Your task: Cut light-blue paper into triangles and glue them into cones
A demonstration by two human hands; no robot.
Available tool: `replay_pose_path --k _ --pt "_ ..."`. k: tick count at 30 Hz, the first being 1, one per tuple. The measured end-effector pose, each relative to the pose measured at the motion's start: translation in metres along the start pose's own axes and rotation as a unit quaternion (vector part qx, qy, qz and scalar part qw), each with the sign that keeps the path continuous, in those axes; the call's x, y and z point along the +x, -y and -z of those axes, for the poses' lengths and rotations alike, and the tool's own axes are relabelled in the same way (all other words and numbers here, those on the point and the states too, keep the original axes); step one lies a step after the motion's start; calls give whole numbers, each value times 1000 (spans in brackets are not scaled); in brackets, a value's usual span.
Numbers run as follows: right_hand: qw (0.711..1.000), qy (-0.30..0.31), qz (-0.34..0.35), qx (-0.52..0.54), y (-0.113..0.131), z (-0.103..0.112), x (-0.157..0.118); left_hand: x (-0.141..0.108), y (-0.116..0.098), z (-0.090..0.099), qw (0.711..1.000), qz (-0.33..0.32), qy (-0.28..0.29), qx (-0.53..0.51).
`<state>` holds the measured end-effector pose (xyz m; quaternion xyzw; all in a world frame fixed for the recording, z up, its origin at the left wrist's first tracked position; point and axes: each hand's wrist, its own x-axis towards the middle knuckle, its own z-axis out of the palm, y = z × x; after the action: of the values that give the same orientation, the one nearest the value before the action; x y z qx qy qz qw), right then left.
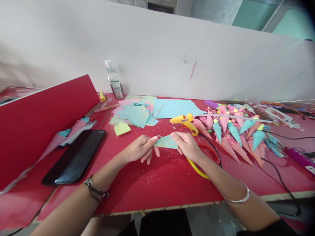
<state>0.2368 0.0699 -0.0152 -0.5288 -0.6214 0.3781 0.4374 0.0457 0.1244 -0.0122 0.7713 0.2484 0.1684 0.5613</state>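
Note:
A small light-blue patterned cone-like paper piece (167, 142) is held above the red table, in the middle. My left hand (141, 148) pinches its narrow left end between thumb and fingers, the other fingers loosely curled beneath. My right hand (187, 146) grips the wider right end, thumb on top. Just beyond my right hand lies a yellow glue gun (185, 122). Red and yellow scissor handles (199, 168) show partly beneath my right forearm. Blue paper scraps (139, 115) lie in a loose pile behind my left hand.
A black phone (75, 157) lies at the left, near a red upright panel (49, 121). Pink and blue cones (233, 131) are heaped at the right, beside a black cable (278, 175). A bottle (115, 83) stands against the white wall (152, 55).

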Motion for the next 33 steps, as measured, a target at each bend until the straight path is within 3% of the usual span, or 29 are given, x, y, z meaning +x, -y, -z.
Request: replay_pose_path --k 11,19,28,31,33 --pt "1000 18 12 -10 3 2 -1 -2 -4 4 996 9 -8 90" --pt "995 37 23 85 0 0 3 -2 -1 3 992 13 -62 109" --pt "997 26 1 77 -2 0 5 -1 1 7 990 -49 -105 86" --pt "997 57 0 57 -3 -1 3 1 2 9 978 -96 -128 136" --pt "996 83 14 31 -4 -3 2 1 1 8 973 -113 -104 169"
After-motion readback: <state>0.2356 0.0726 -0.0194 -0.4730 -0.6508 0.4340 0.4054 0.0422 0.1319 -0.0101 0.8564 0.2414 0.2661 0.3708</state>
